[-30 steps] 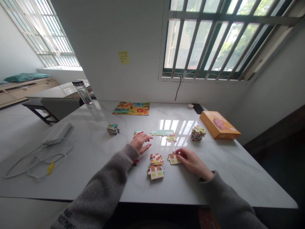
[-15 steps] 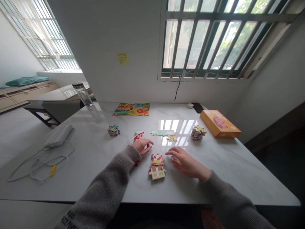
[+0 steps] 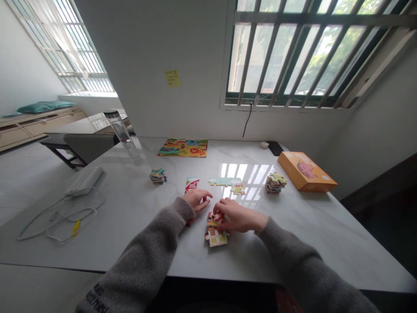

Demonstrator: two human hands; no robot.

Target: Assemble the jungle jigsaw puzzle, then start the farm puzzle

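Right hand [image 3: 237, 215], frame centre: fingers narrowed over red-and-white cardboard puzzle piece [image 3: 212, 221]; grip cannot be told. Left hand [image 3: 196, 199]: fingers loosely parted beside red barn-printed cardboard puzzle piece [image 3: 191, 183]. White marbled tabletop [image 3: 329, 228]: front edge, lower frame; surface extends rightward.

The tabletop [image 3: 241, 263] looked smooth and glossy — the sleeves [image 3: 302, 261] matt, knitted cloth — the puzzle pieces [image 3: 216, 238] printed card.

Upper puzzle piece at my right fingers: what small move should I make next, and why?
I'd probably pinch and lift the upper puzzle piece: your right hand has its fingers at it, the brown-topped piece lies just nearer you, and the joined strip farther ahead has unfilled edges on its near side.
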